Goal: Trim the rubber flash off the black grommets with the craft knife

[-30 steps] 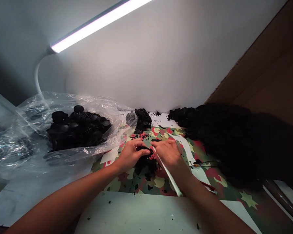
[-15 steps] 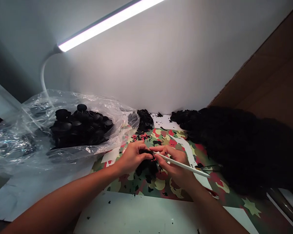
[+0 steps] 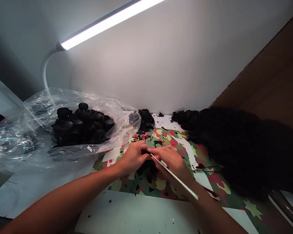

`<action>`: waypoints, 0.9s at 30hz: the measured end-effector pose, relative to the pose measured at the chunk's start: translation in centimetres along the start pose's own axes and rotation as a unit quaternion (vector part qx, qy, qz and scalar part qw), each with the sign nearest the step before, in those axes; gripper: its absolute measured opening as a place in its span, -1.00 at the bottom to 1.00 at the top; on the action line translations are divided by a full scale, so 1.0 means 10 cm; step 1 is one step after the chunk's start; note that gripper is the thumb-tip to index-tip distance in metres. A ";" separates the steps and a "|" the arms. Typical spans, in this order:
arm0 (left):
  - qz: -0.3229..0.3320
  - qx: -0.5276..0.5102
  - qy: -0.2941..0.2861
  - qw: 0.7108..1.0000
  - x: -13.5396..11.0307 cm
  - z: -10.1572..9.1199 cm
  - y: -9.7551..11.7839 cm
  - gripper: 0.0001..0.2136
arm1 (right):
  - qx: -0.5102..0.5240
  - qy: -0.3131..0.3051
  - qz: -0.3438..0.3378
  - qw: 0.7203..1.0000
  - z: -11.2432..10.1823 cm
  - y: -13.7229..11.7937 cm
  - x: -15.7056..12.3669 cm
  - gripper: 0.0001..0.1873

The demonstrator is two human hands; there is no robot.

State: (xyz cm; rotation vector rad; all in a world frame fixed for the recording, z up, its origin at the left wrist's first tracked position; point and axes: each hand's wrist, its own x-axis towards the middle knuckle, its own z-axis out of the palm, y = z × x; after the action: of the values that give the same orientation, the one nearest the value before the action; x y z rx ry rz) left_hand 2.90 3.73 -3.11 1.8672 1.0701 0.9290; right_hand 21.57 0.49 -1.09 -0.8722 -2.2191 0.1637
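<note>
My left hand [image 3: 133,156] is closed on a small black part [image 3: 145,152] just above the camouflage-patterned mat [image 3: 161,185]. Touching it from the right, my right hand [image 3: 172,161] pinches a thin white stick-like tool [image 3: 175,177] whose tip meets the black part between the hands. The tool's rear end slants down to the right over my wrist. Black trimmings [image 3: 148,170] lie heaped on the mat under both hands.
A clear plastic bag [image 3: 34,136] with several black round ribbed parts [image 3: 81,128] lies at the left. A large dark heap of black parts [image 3: 244,146] fills the right. A small pile of scraps [image 3: 145,119] sits by the white wall. A lamp bar [image 3: 107,24] glows overhead.
The tool's rear end swung from down, out to the right, then back down-right. Both hands stayed together on the black part; the view shifted slightly.
</note>
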 end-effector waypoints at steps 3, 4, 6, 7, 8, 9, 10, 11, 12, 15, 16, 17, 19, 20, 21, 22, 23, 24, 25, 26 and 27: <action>-0.001 0.000 0.006 1.000 -0.01 0.00 0.00 -0.82 | -0.055 0.008 -0.035 0.998 0.03 0.05 -0.02 -0.78; -0.004 -0.002 0.011 1.000 -0.01 0.00 0.00 -0.83 | -0.066 0.015 -0.027 0.997 0.03 0.08 -0.02 -0.78; -0.012 -0.014 0.023 1.000 -0.02 -0.02 0.01 -0.86 | -0.079 0.038 0.024 0.996 0.01 0.15 -0.04 -0.81; -0.016 -0.025 0.029 0.999 -0.02 -0.03 0.01 -0.88 | -0.073 0.048 0.068 0.994 -0.02 0.18 -0.04 -0.83; -0.018 -0.038 0.034 0.999 -0.03 -0.03 0.02 -0.90 | -0.056 0.054 0.122 0.989 -0.05 0.20 -0.05 -0.87; -0.016 -0.052 0.040 0.998 -0.03 -0.04 0.02 -0.92 | -0.030 0.055 0.179 0.982 -0.08 0.21 -0.05 -0.88; -0.011 -0.066 0.046 0.997 -0.03 -0.04 0.02 -0.94 | 0.002 0.053 0.232 0.971 -0.11 0.22 -0.04 -0.85; -0.003 -0.079 0.054 0.995 -0.03 -0.05 0.01 -0.95 | 0.035 0.051 0.275 0.959 -0.13 0.21 -0.03 -0.79; 0.007 -0.088 0.062 0.994 -0.04 -0.05 0.01 -0.94 | 0.065 0.050 0.306 0.949 -0.15 0.20 -0.02 -0.74; 0.034 -0.098 0.085 0.991 -0.04 -0.04 -0.01 -0.87 | 0.129 0.047 0.345 0.929 -0.18 0.17 0.00 -0.68; 0.038 -0.102 0.090 0.990 -0.04 -0.04 -0.02 -0.86 | 0.134 0.043 0.347 0.927 -0.19 0.16 0.00 -0.68; 0.039 -0.108 0.096 0.989 -0.04 -0.04 -0.02 -0.85 | 0.130 0.040 0.344 0.929 -0.20 0.16 0.01 -0.68; 0.037 -0.124 0.104 0.986 -0.04 -0.03 -0.03 -0.84 | 0.108 0.033 0.327 0.938 -0.21 0.17 0.01 -0.67; 0.034 -0.135 0.106 0.985 -0.04 -0.03 -0.03 -0.83 | 0.099 0.031 0.318 0.942 -0.23 0.17 0.01 -0.65; 0.029 -0.151 0.105 0.983 -0.05 -0.03 -0.03 -0.83 | 0.099 0.027 0.311 0.945 -0.24 0.18 0.01 -0.63; 0.021 -0.170 0.104 0.980 -0.05 -0.02 -0.03 -0.83 | 0.104 0.022 0.306 0.946 -0.25 0.18 0.00 -0.61; 0.011 -0.193 0.100 0.976 -0.05 -0.02 -0.03 -0.83 | 0.111 0.018 0.304 0.946 -0.25 0.19 0.00 -0.59; -0.004 -0.216 0.093 0.972 -0.05 -0.02 -0.03 -0.82 | 0.119 0.016 0.302 0.946 -0.26 0.19 -0.01 -0.57; -0.020 -0.236 0.085 0.968 -0.05 -0.03 -0.04 -0.81 | 0.126 0.015 0.301 0.945 -0.26 0.19 -0.02 -0.55; -0.036 -0.251 0.075 0.964 -0.05 -0.03 -0.04 -0.79 | 0.134 0.016 0.299 0.945 -0.25 0.19 -0.03 -0.53; -0.050 -0.261 0.066 0.962 -0.05 -0.04 -0.05 -0.76 | 0.145 0.016 0.297 0.944 -0.24 0.19 -0.04 -0.50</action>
State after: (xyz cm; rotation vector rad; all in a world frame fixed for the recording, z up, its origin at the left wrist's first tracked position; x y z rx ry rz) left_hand 2.22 3.58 -3.50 1.3208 0.8781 1.1572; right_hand 24.44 1.33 -0.26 -1.3344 -1.7767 0.7339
